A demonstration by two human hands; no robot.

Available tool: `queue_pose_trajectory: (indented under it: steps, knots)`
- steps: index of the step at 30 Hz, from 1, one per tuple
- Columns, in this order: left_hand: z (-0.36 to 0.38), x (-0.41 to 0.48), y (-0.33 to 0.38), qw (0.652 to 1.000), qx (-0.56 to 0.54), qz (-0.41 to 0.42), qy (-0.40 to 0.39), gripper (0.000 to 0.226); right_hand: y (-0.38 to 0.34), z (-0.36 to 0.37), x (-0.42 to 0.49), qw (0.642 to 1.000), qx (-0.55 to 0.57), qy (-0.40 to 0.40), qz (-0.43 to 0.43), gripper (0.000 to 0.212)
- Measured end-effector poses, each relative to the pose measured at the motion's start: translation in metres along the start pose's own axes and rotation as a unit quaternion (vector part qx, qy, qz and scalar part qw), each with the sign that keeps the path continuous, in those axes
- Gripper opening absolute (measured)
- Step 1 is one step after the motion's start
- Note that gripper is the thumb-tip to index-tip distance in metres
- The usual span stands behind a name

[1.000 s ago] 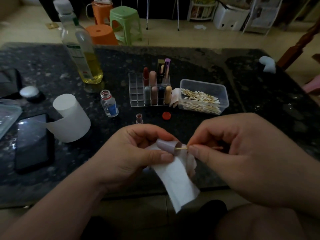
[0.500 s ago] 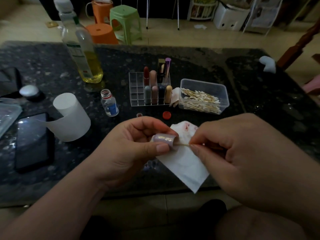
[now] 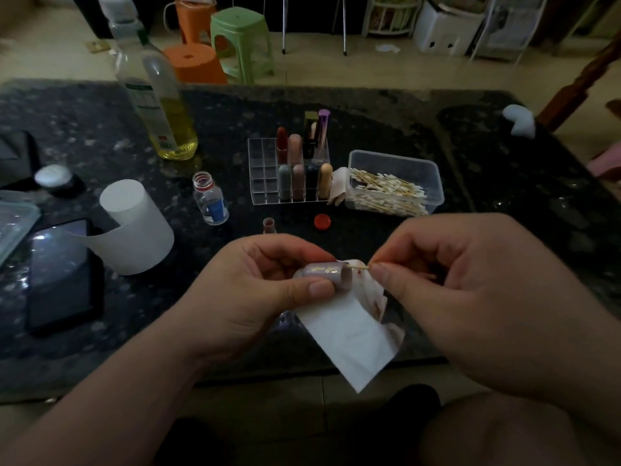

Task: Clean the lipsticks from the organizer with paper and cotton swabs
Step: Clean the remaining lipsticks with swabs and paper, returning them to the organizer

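Head view looks down on two bare hands held close together over the near edge of a dark speckled table (image 3: 369, 129); the left hand (image 3: 255, 290) grips a lilac lipstick tube (image 3: 324, 272), thumb pressed along its near side and the other fingers curled over its far side, so the tube lies roughly level with its open mouth turned toward the right hand (image 3: 470, 290); that hand's thumb and forefinger pinch the wooden stick of a cotton swab (image 3: 359, 265), the remaining fingers curled in behind them; the swab's other end sits at the tube's mouth, its tip hidden, so contact inside cannot be told; a strip of white paper (image 3: 349, 334), stained reddish near its top, hangs from under the tube, just below both sets of fingertips; how the left fingers hold it is hidden; beyond the fingers stands the clear organizer (image 3: 265, 169), upright lipsticks (image 3: 295, 173) filling the compartments on the right hand's side; touching or just beside it on that side sits a clear tub of swabs (image 3: 396, 183); between organizer and fingers lies a red cap (image 3: 322, 221); out past the left knuckles stand a small glass bottle (image 3: 210, 200), a paper roll (image 3: 134, 227) and, farther off, an oil bottle (image 3: 158, 105); a phone (image 3: 60, 274) lies flat beside the roll
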State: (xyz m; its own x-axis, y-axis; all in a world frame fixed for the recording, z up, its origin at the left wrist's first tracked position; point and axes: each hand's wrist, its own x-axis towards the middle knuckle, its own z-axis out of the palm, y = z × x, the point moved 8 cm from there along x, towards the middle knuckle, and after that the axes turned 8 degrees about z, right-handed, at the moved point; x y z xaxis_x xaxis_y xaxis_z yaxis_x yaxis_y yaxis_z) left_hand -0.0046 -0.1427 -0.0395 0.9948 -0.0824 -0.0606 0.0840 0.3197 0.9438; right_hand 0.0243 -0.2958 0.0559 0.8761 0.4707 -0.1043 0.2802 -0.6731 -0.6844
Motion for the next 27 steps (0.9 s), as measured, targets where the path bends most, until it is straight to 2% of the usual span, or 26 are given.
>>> queue_pose_trajectory:
  steps: [3,7,16,20,24,27]
  knots:
    - [-0.001,0.002,-0.001,1.0,0.01,-0.001,0.001,0.043,0.002,0.001,0.001,0.998,-0.066,0.015,0.001,0.011]
    - [0.001,0.001,-0.001,1.0,-0.002,0.002,-0.002,0.042,0.009,0.006,0.001,0.994,-0.095,-0.019,0.04,0.015]
    - [0.001,-0.004,-0.003,1.0,0.027,0.004,0.001,0.035,0.017,0.012,0.003,0.989,0.009,-0.124,0.084,0.01]
    - [-0.002,-0.006,-0.003,0.998,0.056,-0.002,0.004,0.024,0.016,0.008,0.007,0.992,0.061,-0.094,0.066,0.012]
    - [-0.001,-0.007,-0.005,0.999,0.043,-0.011,0.024,0.021,0.014,0.004,0.007,0.999,0.009,-0.024,0.042,0.015]
    - [0.0,-0.006,-0.004,0.999,0.039,-0.009,0.028,0.023,0.012,0.008,0.008,0.998,-0.035,-0.018,0.04,0.017]
